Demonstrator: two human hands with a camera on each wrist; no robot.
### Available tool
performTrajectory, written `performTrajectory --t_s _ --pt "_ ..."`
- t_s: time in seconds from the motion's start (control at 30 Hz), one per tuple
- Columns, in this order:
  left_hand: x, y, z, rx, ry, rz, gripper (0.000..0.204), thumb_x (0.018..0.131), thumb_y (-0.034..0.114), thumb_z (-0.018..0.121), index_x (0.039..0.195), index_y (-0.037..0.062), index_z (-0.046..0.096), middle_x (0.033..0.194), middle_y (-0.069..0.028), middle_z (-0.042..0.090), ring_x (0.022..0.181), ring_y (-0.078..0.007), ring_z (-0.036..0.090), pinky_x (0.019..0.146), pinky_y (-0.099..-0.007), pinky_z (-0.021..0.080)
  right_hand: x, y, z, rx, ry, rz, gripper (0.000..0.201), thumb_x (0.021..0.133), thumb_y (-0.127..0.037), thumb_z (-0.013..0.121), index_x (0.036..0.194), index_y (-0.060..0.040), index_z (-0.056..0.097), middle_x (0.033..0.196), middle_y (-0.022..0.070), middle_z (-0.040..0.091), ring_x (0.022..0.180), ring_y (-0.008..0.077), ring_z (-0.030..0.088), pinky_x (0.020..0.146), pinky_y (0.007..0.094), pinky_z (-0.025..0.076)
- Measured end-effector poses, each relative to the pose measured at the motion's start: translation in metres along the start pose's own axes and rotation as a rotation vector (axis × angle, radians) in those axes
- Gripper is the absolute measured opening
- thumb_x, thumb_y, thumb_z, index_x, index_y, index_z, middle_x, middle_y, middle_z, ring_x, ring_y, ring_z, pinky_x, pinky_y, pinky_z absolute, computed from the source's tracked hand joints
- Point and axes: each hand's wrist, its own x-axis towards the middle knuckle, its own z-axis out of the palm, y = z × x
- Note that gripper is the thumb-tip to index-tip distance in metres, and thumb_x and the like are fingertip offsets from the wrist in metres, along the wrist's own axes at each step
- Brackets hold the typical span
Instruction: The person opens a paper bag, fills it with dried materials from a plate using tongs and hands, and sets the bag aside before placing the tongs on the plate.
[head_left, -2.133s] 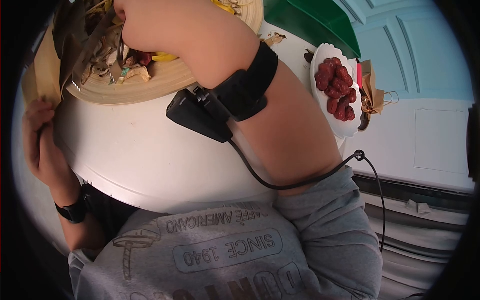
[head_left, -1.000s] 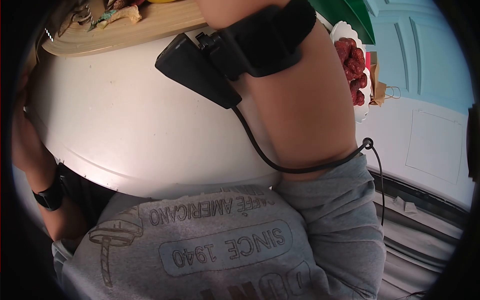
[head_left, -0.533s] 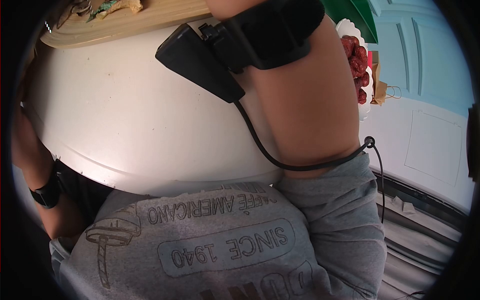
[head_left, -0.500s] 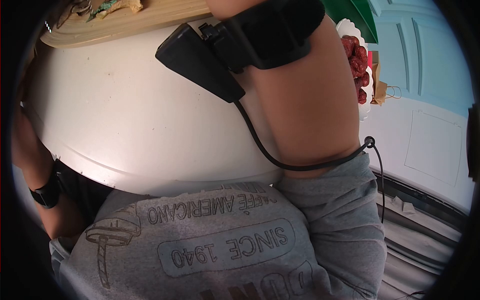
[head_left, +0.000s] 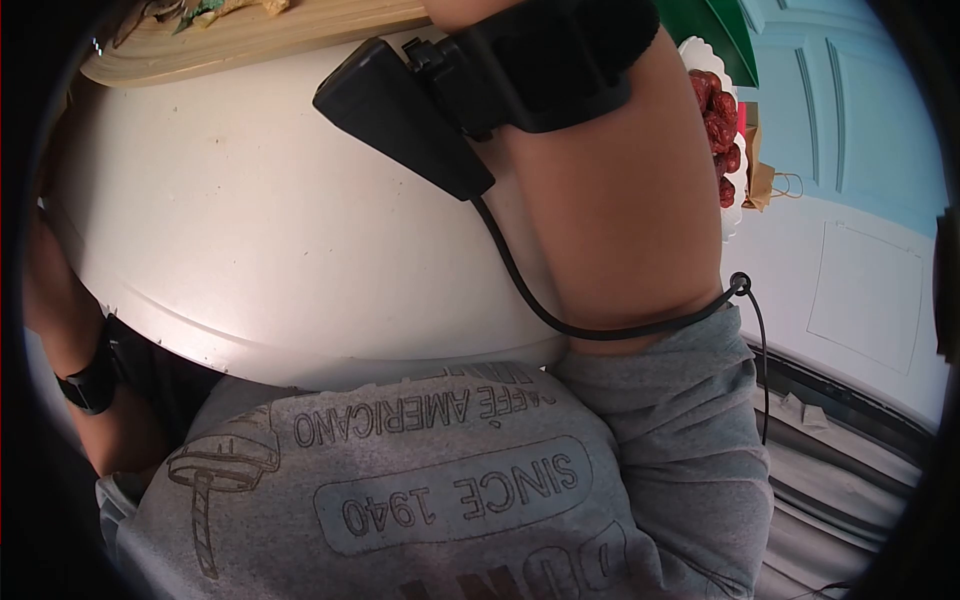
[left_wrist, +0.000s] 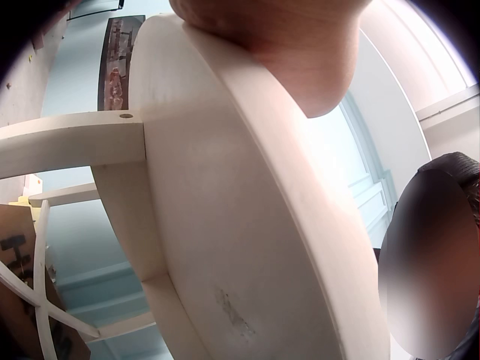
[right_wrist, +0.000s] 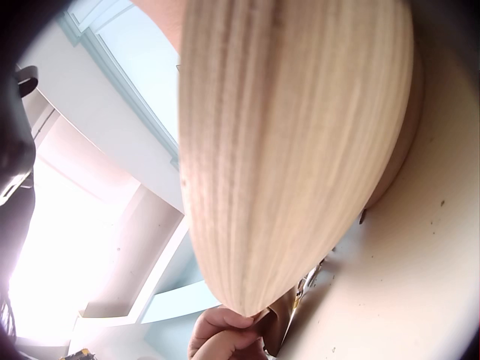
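Note:
In the right wrist view, my left hand point(right_wrist: 225, 334) has its fingers curled at the edge of a brown packet point(right_wrist: 279, 319), close to the tip of the bamboo tray point(right_wrist: 300, 112). That hand is only a dark sliver of wrist in the head view; the left wrist view has its heel point(left_wrist: 300, 52) over the table rim. Dried pale pieces point(head_left: 265, 6) show on the tray point(head_left: 250, 48) at the top edge. My right hand reaches past the top of the head view, so its fingers are hidden; the right wrist view has just a patch of skin at its top.
A round white table point(head_left: 270, 220) lies before me. To the right stand a scalloped white plate point(head_left: 732, 220) of red dates point(head_left: 718, 130), a green bin point(head_left: 735, 45) and a paper bag point(head_left: 758, 165). A black cable point(head_left: 510, 260) loops off my right forearm.
The head view has tipped down towards my shirt, so the tray, packet and right hand have slid up out of the picture. Over the last half second little else has moved.

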Motion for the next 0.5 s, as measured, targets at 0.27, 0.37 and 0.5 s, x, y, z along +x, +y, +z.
performTrajectory --t_s 0.27,0.37,0.5 --pt "0.001 0.001 -0.002 0.027 -0.018 -0.003 0.009 0.072 -0.007 0.055 0.073 -0.0033 0.063 0.074 -0.0090 0.060 0.072 -0.0209 0.058 0.073 -0.0302 0.051 -0.003 0.002 0.004 -0.023 0.014 -0.010 0.018 0.076 -0.015 0.061 0.090 -0.0094 0.070 0.084 0.0148 0.069 0.085 0.0312 0.069 0.074 0.0421 0.054" --pt "0.000 -0.001 0.000 0.000 -0.009 -0.006 0.009 0.072 -0.007 0.055 0.073 -0.0032 0.064 0.075 -0.0092 0.061 0.072 -0.0210 0.058 0.073 -0.0302 0.051 -0.003 0.003 0.005 -0.033 0.020 -0.013 0.017 0.075 -0.015 0.061 0.089 -0.0095 0.070 0.084 0.0141 0.070 0.084 0.0310 0.069 0.074 0.0420 0.054" --pt "-0.002 -0.004 -0.001 -0.016 -0.022 0.012 0.009 0.073 -0.007 0.056 0.074 -0.0030 0.064 0.076 -0.0098 0.061 0.073 -0.0220 0.058 0.074 -0.0310 0.051 -0.003 0.005 0.006 -0.052 0.036 -0.019 0.017 0.074 -0.016 0.062 0.087 -0.0097 0.071 0.082 0.0133 0.070 0.082 0.0307 0.069 0.072 0.0419 0.054"
